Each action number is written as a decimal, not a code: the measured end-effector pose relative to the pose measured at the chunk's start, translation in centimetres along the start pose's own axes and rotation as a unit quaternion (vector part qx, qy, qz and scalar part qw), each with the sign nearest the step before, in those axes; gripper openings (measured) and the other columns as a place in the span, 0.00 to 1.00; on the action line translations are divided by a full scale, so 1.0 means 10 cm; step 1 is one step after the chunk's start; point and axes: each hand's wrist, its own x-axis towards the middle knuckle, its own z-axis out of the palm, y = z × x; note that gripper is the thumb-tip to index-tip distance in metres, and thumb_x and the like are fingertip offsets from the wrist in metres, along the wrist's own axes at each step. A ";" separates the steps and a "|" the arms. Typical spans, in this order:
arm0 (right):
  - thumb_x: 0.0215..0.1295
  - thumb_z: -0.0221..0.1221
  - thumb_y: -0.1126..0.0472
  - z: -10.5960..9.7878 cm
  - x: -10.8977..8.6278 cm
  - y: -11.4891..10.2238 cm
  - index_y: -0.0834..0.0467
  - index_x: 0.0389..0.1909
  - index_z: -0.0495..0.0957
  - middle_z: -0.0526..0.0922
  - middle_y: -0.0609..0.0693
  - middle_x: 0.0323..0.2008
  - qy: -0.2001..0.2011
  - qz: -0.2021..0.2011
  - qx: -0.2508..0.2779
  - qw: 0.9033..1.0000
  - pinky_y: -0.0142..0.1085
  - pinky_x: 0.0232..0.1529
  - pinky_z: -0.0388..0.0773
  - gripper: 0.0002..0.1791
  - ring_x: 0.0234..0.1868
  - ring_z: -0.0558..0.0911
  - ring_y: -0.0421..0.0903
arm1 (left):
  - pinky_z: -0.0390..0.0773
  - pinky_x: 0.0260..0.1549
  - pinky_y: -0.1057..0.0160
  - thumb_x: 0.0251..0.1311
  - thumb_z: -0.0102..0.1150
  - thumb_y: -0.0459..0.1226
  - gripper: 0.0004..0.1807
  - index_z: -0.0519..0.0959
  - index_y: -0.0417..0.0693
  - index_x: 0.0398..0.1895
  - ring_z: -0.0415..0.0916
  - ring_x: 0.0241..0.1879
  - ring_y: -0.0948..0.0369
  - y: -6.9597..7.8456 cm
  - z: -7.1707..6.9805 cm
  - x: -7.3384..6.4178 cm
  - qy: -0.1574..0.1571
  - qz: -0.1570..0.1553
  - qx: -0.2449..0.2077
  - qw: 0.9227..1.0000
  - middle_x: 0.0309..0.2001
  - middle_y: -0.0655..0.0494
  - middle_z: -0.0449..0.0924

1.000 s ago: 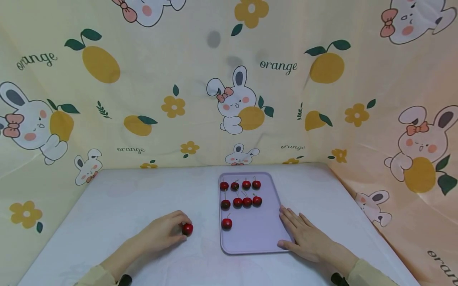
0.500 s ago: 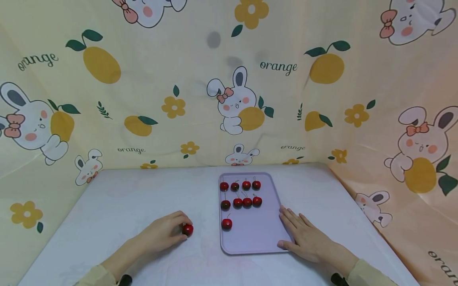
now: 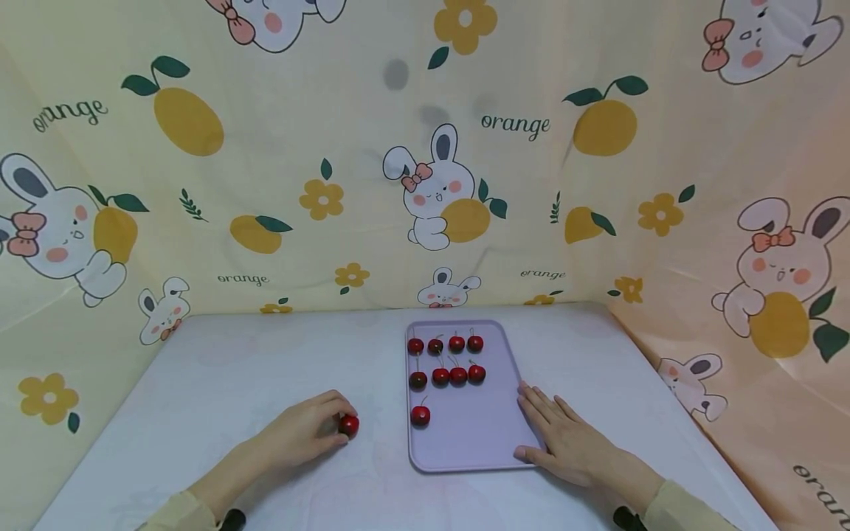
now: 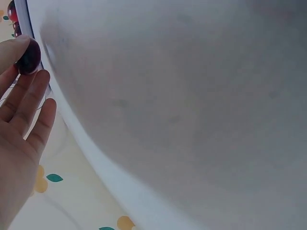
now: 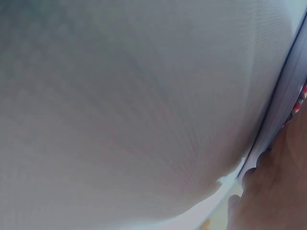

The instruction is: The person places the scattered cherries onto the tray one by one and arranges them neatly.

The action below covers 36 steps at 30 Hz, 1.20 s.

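My left hand [image 3: 308,429] pinches a red cherry [image 3: 348,425] between thumb and fingers, just left of the tray. In the left wrist view the same cherry [image 4: 29,57] looks dark, and the other fingers [image 4: 41,124] stretch out beside it. A lilac tray [image 3: 481,446] lies on the table with several stemmed cherries on it: two rows at the back and a single cherry [image 3: 420,416] at the left in front of them. My right hand [image 3: 574,442] rests flat, fingers straight, on the tray's right edge; the right wrist view shows it [image 5: 276,187] only partly.
A white cloth [image 3: 265,346] covers the table. Behind it hangs a cream curtain [image 3: 372,96] printed with rabbits and oranges, and its right side [image 3: 764,413] runs along the table's right edge.
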 end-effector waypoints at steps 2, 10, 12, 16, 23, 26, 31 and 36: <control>0.73 0.48 0.27 0.00 0.00 0.00 0.64 0.80 0.58 0.51 0.58 0.83 -0.001 0.001 -0.001 1.000 0.61 0.77 0.52 0.51 0.81 0.54 0.60 | 0.81 0.55 0.55 0.64 0.71 0.41 0.16 0.81 0.55 0.54 0.77 0.51 0.69 0.01 -0.01 0.01 0.005 0.004 0.001 1.000 0.51 0.69 0.78; 0.73 0.48 0.27 0.00 0.00 0.01 0.64 0.80 0.57 0.50 0.58 0.83 -0.007 0.007 0.003 1.000 0.61 0.77 0.51 0.52 0.81 0.54 0.60 | 0.82 0.53 0.57 0.62 0.73 0.36 0.18 0.81 0.55 0.54 0.78 0.50 0.68 0.02 -0.05 0.08 0.048 0.033 -0.009 0.998 0.51 0.69 0.79; 0.73 0.48 0.27 0.00 0.00 0.01 0.65 0.80 0.57 0.50 0.58 0.83 -0.007 0.006 0.004 1.000 0.61 0.77 0.51 0.52 0.81 0.54 0.60 | 0.82 0.53 0.57 0.62 0.73 0.36 0.18 0.81 0.55 0.54 0.79 0.50 0.67 0.03 -0.06 0.11 0.057 0.035 -0.014 0.998 0.51 0.68 0.79; 0.73 0.48 0.27 0.00 0.00 0.00 0.65 0.80 0.57 0.50 0.58 0.83 -0.008 0.005 0.007 1.000 0.61 0.77 0.51 0.52 0.81 0.54 0.60 | 0.82 0.53 0.57 0.62 0.73 0.36 0.19 0.81 0.56 0.55 0.79 0.51 0.67 0.05 -0.07 0.16 0.068 0.033 -0.020 0.997 0.52 0.69 0.79; 0.73 0.48 0.27 -0.01 0.00 -0.01 0.65 0.80 0.57 0.50 0.58 0.83 -0.007 0.006 0.011 1.000 0.61 0.77 0.50 0.52 0.81 0.54 0.60 | 0.82 0.54 0.56 0.61 0.73 0.34 0.20 0.81 0.54 0.56 0.79 0.51 0.67 0.12 -0.09 0.25 0.087 0.039 -0.033 0.995 0.53 0.66 0.80; 0.73 0.48 0.27 -0.01 0.00 -0.01 0.65 0.80 0.57 0.50 0.58 0.83 -0.009 0.008 0.012 1.000 0.62 0.77 0.50 0.52 0.81 0.53 0.60 | 0.83 0.53 0.55 0.61 0.73 0.34 0.20 0.81 0.53 0.56 0.79 0.50 0.66 0.16 -0.09 0.30 0.093 0.046 -0.045 0.994 0.53 0.65 0.80; 0.73 0.48 0.27 -0.02 0.00 -0.01 0.65 0.80 0.57 0.51 0.58 0.83 -0.007 0.006 0.008 1.000 0.62 0.77 0.50 0.52 0.81 0.54 0.60 | 0.83 0.53 0.52 0.60 0.74 0.32 0.21 0.82 0.50 0.56 0.80 0.50 0.65 0.23 -0.05 0.38 0.098 0.063 -0.072 0.991 0.52 0.63 0.80; 0.73 0.49 0.28 -0.02 0.00 -0.02 0.65 0.79 0.58 0.51 0.58 0.82 -0.001 0.001 0.005 1.000 0.61 0.77 0.52 0.51 0.81 0.55 0.60 | 0.82 0.54 0.52 0.62 0.73 0.34 0.20 0.82 0.51 0.57 0.79 0.50 0.66 0.28 0.01 0.47 0.101 0.068 -0.087 0.989 0.53 0.65 0.80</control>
